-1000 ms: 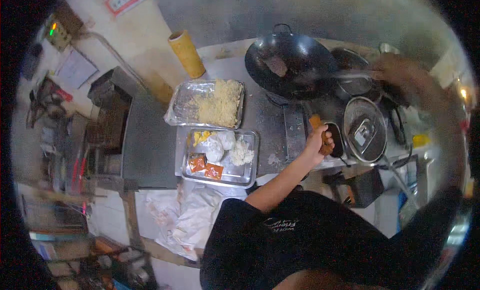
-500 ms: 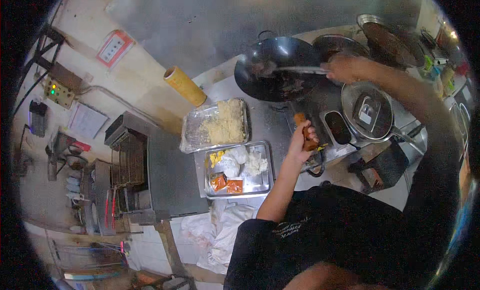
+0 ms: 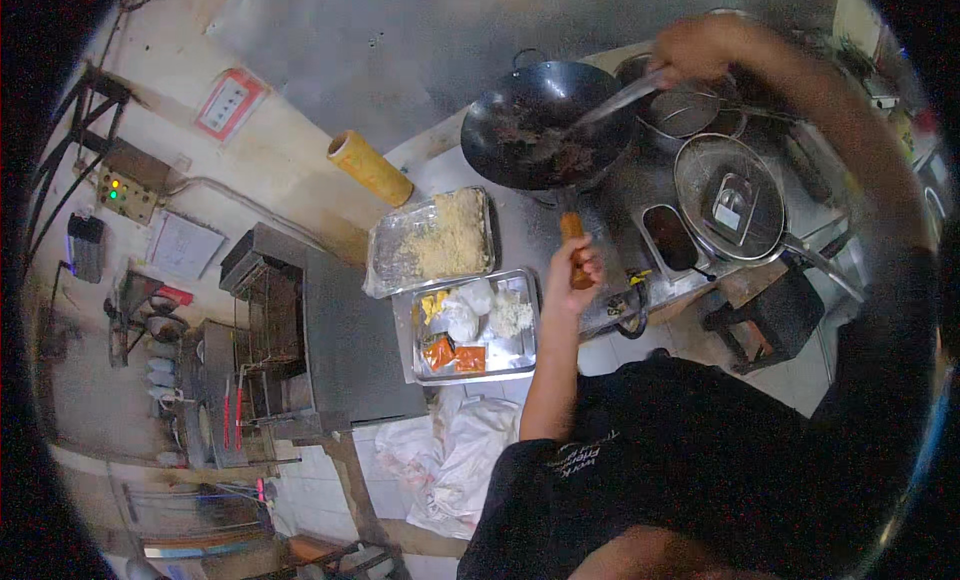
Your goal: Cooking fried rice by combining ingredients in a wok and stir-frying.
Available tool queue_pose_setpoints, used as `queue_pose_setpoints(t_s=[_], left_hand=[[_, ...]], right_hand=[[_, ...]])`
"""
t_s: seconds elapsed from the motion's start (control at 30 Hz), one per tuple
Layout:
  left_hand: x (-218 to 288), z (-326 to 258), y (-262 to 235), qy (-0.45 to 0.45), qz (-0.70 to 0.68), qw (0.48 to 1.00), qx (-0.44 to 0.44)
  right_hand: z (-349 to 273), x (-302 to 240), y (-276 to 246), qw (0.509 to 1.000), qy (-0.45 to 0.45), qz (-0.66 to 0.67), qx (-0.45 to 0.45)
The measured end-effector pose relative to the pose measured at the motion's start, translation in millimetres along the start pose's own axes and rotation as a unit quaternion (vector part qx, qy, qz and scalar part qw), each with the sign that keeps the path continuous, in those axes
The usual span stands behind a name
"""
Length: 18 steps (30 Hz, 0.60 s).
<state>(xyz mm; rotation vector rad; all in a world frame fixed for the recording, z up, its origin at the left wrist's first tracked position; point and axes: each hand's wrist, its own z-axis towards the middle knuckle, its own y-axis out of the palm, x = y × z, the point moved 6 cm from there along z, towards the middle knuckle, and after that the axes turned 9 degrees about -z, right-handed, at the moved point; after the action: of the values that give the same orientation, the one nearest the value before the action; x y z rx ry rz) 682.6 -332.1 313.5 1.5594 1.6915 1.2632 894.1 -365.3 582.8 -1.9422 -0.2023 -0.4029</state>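
Note:
My left hand [image 3: 577,273] is closed around the wooden handle [image 3: 571,227] of a large dark wok [image 3: 490,165]. Dark brown, shredded-looking food [image 3: 575,162] lies in the wok's bottom. High at the right, my right hand [image 3: 690,52] grips a long-handled metal cooking utensil [image 3: 622,102]. The utensil slants down leftward into the wok; its head is blurred among the food, so I cannot tell whether it is a spatula or a ladle.
Left of the wok stand a tray of pale crumbly food [image 3: 378,260] and a metal tray [image 3: 535,350] with bags and orange packets. To the right are a metal container of dark sauce [image 3: 672,242] and a round strainer [image 3: 690,195]. A yellow roll [image 3: 370,170] leans by the wall.
The wok has tipped and shifted slightly left, its handle with my left hand swinging leftward. My right hand has risen, and the utensil now slants more steeply.

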Motion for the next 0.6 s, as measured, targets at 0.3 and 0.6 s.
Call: queue_pose_setpoints(t_s=[0.3,0.6], left_hand=[[-14.1,-1.2,28.1,0.014,-0.009,0.999,-0.043],[8.4,-14.5,10.2,-0.01,-0.009,0.996,-0.092]], right_hand=[[-16.4,-12.4,19.2,0.999,-0.002,-0.009,-0.042],[-31.1,12.7,51.3,0.994,-0.077,0.07,-0.03]])
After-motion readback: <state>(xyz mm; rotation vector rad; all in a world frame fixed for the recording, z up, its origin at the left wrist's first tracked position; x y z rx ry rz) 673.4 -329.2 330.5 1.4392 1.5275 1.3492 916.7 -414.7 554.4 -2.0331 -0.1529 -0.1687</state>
